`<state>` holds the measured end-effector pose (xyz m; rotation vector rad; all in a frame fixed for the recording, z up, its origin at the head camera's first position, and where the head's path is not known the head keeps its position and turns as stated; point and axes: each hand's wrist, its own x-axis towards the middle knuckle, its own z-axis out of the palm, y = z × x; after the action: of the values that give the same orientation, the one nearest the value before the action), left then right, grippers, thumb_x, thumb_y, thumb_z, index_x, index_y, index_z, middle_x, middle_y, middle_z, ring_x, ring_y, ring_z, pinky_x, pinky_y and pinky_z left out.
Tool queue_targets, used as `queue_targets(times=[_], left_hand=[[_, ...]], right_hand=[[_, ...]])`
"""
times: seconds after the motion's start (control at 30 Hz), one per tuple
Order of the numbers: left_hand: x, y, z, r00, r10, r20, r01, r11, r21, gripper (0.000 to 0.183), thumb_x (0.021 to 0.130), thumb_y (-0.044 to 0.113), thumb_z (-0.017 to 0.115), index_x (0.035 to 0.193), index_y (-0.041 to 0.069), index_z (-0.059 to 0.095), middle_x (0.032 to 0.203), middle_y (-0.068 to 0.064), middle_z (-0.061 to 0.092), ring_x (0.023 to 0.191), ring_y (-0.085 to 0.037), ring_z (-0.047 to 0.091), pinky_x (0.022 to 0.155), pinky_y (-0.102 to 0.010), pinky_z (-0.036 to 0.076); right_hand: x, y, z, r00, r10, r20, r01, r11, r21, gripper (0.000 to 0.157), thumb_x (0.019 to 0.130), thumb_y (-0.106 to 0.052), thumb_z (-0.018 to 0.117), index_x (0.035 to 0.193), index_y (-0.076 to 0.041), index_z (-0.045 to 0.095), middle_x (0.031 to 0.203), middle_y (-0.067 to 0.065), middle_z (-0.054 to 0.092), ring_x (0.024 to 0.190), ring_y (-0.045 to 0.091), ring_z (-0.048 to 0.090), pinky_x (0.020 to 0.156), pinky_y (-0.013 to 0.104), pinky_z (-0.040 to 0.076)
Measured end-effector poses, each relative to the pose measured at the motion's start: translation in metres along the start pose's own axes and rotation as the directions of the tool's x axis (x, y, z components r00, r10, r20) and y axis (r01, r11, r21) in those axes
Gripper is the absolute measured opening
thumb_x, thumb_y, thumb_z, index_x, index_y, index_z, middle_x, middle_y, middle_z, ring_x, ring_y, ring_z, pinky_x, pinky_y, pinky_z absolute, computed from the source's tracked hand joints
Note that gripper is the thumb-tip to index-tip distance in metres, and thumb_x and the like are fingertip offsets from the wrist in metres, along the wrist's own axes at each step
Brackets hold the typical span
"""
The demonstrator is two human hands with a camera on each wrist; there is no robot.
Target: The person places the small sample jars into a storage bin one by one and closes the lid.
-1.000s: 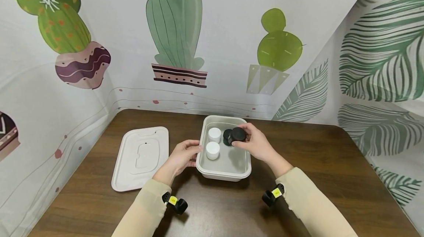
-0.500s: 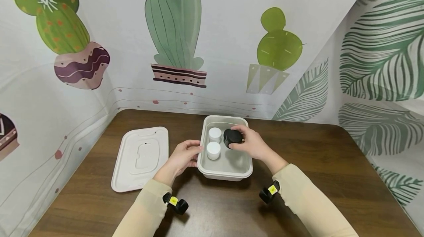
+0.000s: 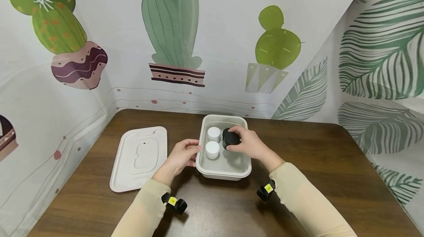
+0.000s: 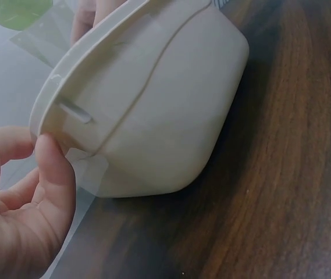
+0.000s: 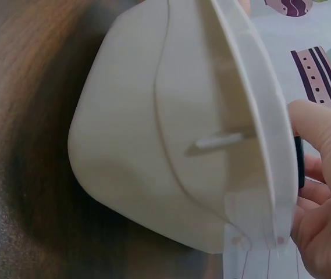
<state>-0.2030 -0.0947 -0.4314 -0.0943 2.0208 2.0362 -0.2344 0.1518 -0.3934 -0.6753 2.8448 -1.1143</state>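
A pale rectangular plastic tub (image 3: 223, 174) stands on the table, with two small white lidded jars (image 3: 212, 150) along its left side. My left hand (image 3: 181, 156) holds the tub's left edge; in the left wrist view thumb and finger (image 4: 54, 180) meet at the rim. My right hand (image 3: 250, 143) reaches over the right rim and grips a round black jar (image 3: 231, 139) inside the tub. Behind it, a second black jar (image 3: 225, 132) is mostly hidden. Only a dark edge of the held jar (image 5: 299, 163) shows past the rim in the right wrist view.
A pale lid (image 3: 139, 159) with a raised centre lies flat on the brown wooden table (image 3: 318, 156), left of the tub. A cloth printed with cacti and leaves (image 3: 228, 45) hangs behind the table. Black cameras sit on both wrists.
My right hand has moved left and slightly down with the black jar, bringing it over and then close beside the other black jar. The left hand stays at the tub's edge.
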Motion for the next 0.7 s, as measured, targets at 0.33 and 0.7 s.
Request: queue_targets(times=[0.33, 0.7], left_hand=[[-0.0006, 0.0004, -0.0005, 1.000, 0.002, 0.003, -0.002, 1.000, -0.006, 0.041, 0.089, 0.012, 0.063, 0.124, -0.003, 0.050, 0.094, -0.013, 0.065, 0.061, -0.011, 0.058, 0.046, -0.022, 0.047], [-0.0004, -0.0003, -0.0016, 1.000, -0.006, 0.010, 0.006, 1.000, -0.006, 0.040, 0.089, 0.012, 0.063, 0.124, -0.003, 0.050, 0.090, -0.009, 0.064, 0.061, -0.011, 0.057, 0.046, -0.022, 0.047]], right_hand=[[0.0021, -0.0010, 0.0009, 0.999, -0.002, 0.037, 0.005, 0.997, -0.083, 0.053, 0.069, -0.022, 0.081, 0.114, -0.006, 0.057, 0.106, 0.012, 0.067, 0.096, 0.025, 0.062, 0.085, 0.039, 0.048], [0.0055, -0.0071, 0.0010, 0.996, 0.003, 0.084, 0.011, 0.984, -0.176, 0.049, 0.068, -0.022, 0.081, 0.109, -0.005, 0.059, 0.103, 0.011, 0.066, 0.093, 0.024, 0.060, 0.085, 0.038, 0.048]])
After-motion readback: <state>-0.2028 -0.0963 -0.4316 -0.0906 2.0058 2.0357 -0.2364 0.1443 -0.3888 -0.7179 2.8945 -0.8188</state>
